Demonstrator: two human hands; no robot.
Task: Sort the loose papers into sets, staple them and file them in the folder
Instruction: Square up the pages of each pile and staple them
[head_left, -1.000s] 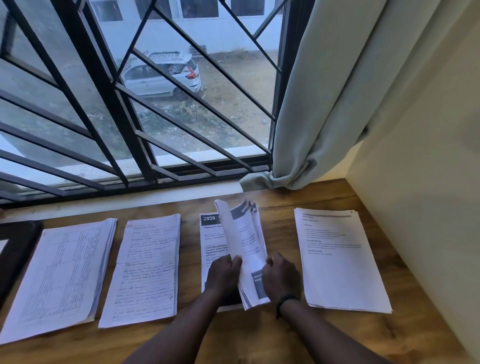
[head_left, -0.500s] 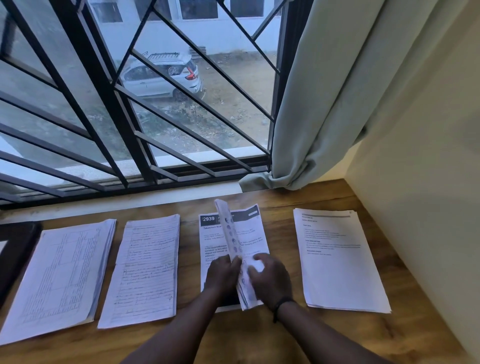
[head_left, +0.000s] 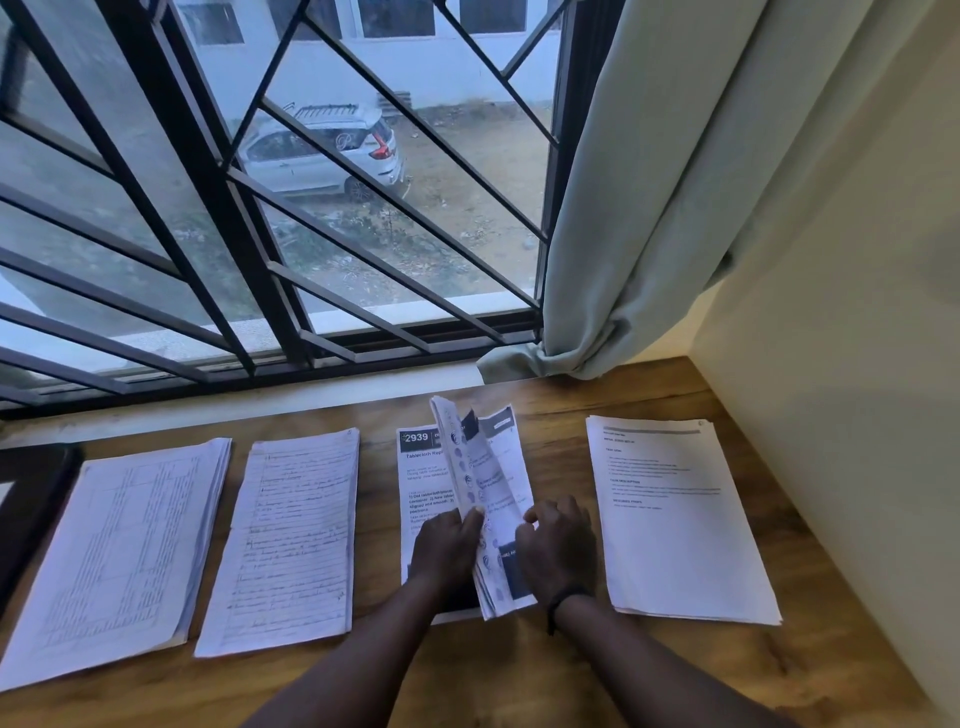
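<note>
From the head camera, four stacks of paper lie in a row along the wooden desk (head_left: 519, 670) under the barred window (head_left: 260, 208), each apart from the next, which looks like sorting by kind. At far left lies the ruled-table stack (head_left: 114, 556); next to it sits the handwritten stack (head_left: 296, 540); at far right is the plain printed stack (head_left: 675, 514).

All the action is on the third one, the stack headed 2939 (head_left: 421, 467). The left hand (head_left: 447, 551) pinches a sheaf of raised pages (head_left: 467, 478) at the near part, thumb against the sheets, so they stand on edge and fan open, probably so that each sheet can be checked. The right hand (head_left: 558, 551) lies on the turned pages to the right, fingers bent at the page edge; whether it grips a sheet or only steadies them I cannot tell. A dark band sits on that wrist.

A dark flat object (head_left: 31, 499) is cut off at the left edge; possibly the folder, but that is unclear. No stapler shows. My guess: still the sorting stage, stapling not yet begun. The curtain (head_left: 649, 208) hangs bunched at the desk's far corner.
</note>
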